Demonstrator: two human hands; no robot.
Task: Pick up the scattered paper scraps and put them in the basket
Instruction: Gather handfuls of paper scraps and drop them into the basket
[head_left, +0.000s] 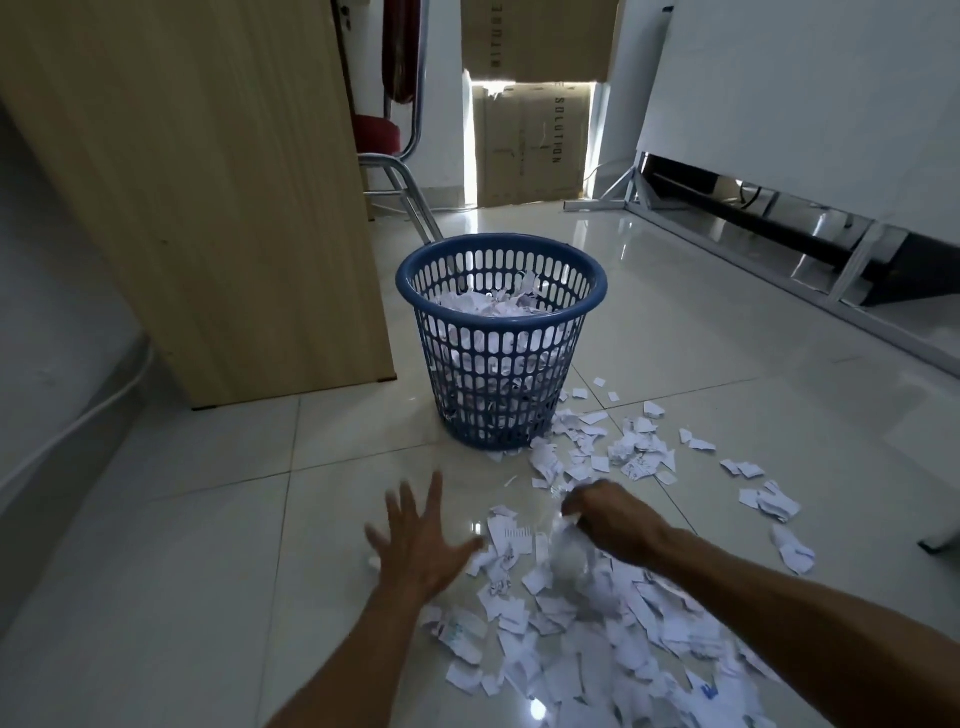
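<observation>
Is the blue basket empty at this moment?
No, the blue basket holds a heap of white paper scraps that reaches close to its rim.

Right hand (608, 519): fingers tucked under its back, so a grip can't be judged, and the paper scraps (569, 558) just beneath it are a white blur. Left hand (421, 540): fingertips smeared too. Both forearms run off the bottom edge, and so does the scrap pile. Print on the scraps is too small to read. Basket (498, 318): its floor is buried under paper.
</observation>
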